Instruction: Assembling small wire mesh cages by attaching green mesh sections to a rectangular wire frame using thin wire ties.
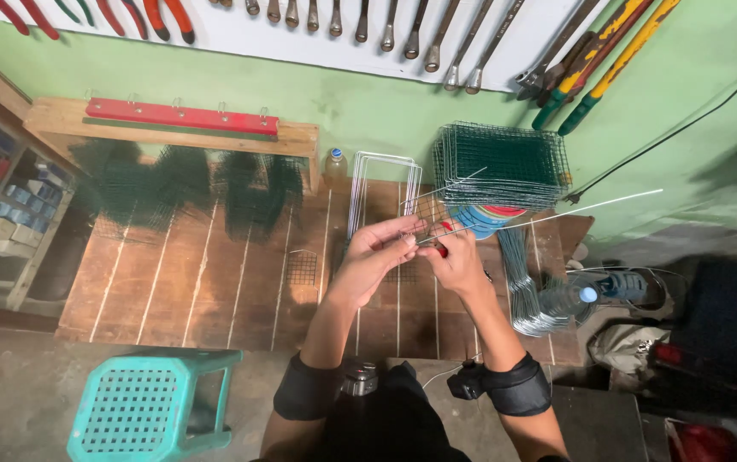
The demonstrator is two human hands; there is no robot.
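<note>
My left hand [377, 257] pinches a small piece of wire mesh [424, 210] held up over the wooden table [215, 291]. My right hand [452, 258] grips a red-handled tool [442, 249] and a long thin wire [574, 211] that runs out to the right. The two hands meet at the mesh, fingertips touching. Both forearms wear black bands.
A stack of green mesh panels [501, 164] lies at the table's back right on coloured rolls. White wire frames [381, 184], bent wires [527, 299], two plastic bottles [569, 298], a small mesh scrap [302, 267], a teal stool [150, 402], a shelf [14, 205] at left, wall tools above.
</note>
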